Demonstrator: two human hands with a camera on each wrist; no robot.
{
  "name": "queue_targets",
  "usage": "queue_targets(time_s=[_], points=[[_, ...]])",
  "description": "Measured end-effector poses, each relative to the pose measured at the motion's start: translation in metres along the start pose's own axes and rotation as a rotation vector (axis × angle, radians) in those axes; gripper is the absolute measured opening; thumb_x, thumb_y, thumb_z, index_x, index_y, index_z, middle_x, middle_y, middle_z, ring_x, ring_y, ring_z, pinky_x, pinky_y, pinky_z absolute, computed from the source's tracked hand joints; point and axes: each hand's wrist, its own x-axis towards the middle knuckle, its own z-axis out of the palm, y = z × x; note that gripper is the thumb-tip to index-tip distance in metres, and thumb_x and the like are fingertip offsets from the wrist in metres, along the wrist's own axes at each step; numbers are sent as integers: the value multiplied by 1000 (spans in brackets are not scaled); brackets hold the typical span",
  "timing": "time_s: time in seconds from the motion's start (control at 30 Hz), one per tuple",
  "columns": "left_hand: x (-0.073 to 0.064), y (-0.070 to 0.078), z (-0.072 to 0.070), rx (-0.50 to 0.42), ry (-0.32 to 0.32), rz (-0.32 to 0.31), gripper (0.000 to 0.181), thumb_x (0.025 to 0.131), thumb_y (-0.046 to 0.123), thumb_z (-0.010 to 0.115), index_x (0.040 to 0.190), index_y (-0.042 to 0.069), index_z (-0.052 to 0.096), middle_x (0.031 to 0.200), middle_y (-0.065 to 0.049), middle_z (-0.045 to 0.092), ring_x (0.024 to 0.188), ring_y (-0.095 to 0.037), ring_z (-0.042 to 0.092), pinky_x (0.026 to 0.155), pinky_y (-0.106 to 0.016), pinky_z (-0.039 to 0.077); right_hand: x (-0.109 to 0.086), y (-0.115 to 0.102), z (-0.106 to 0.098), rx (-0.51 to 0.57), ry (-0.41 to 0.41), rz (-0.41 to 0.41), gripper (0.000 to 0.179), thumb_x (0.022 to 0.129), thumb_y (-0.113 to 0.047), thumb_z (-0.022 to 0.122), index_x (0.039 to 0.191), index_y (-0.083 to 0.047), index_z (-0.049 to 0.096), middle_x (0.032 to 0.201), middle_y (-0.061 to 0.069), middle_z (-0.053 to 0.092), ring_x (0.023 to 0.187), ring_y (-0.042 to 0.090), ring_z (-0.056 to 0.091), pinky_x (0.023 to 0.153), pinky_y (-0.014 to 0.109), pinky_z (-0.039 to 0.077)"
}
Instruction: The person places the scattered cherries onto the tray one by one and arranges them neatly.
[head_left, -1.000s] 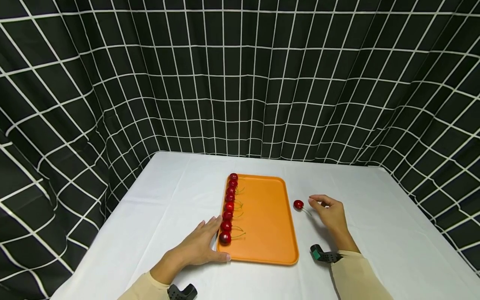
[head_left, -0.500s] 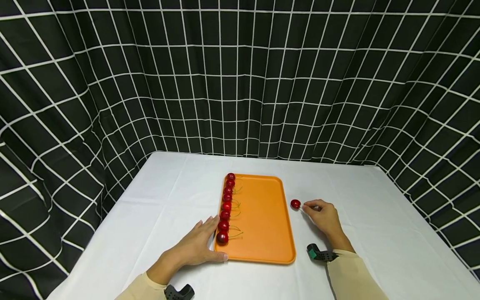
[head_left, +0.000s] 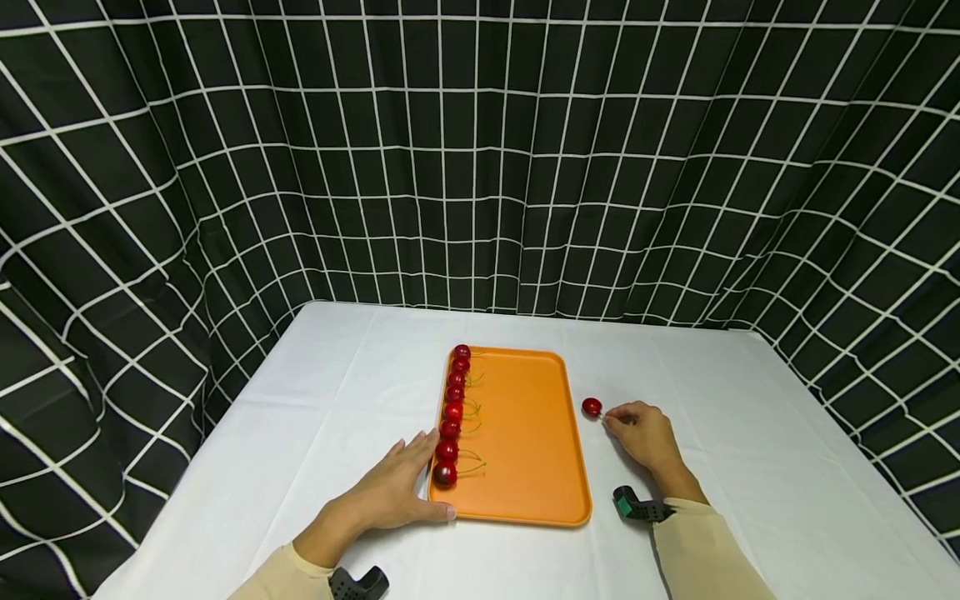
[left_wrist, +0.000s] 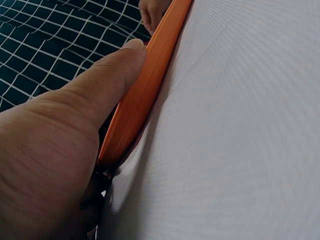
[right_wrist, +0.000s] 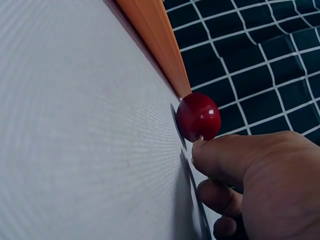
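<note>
An orange tray (head_left: 525,433) lies on the white table, with several red cherries (head_left: 453,411) in a column along its left side, stems pointing right. My left hand (head_left: 390,492) rests at the tray's near left corner, fingers spread along the left side and thumb on the near rim. In the left wrist view that thumb (left_wrist: 115,65) lies against the orange edge. To the right of the tray, my right hand (head_left: 647,437) pinches the stem of a single cherry (right_wrist: 199,117) between thumb and fingertips. That cherry is low, close over the tablecloth.
White cloth covers the table (head_left: 360,375). A black curtain with a white grid (head_left: 480,167) stands behind it and on both sides. Each wrist wears a dark strap with a camera, the right one (head_left: 637,507) just beside the tray.
My right hand has moved left and down to the lone cherry and taken its stem between the fingers. The left hand stays at the tray's corner. The head view has shifted slightly.
</note>
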Motion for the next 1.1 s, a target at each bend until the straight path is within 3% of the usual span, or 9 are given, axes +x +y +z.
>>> queue_targets(time_s=[0.33,0.57,0.9,1.1], points=[[1,-1,-1,-2,11,1,110,59,71,55,140,10,13,141,-3,17,128,-20,12,103,-43,5,1,-2,0,23,25,35,15,77,-21,63,80,-7,66,74,2,62,70,19,52,63,32,42],[1,-2,1,-5,1,-10,110,58,72,55,140,12,13,141,-3,17,128,-19,11,103,-43,4,1,-5,0,99,109,2,14,78,-23,64,77,-10,67,67,1,56,63,17,44,50,26,37],[0,-3,1,4,-3,-11,111,57,73,54,140,10,15,141,-3,18,128,-19,13,103,-41,5,-2,-39,-6,212,162,-143,11,76,-25,66,72,-15,68,65,-4,57,62,15,39,52,25,30],[0,-5,1,-1,-1,-3,111,58,75,52,139,8,18,141,-6,19,128,-20,13,103,-41,5,3,-50,0,309,207,-341,6,74,-17,67,71,-13,68,64,-4,56,63,15,37,54,25,26]])
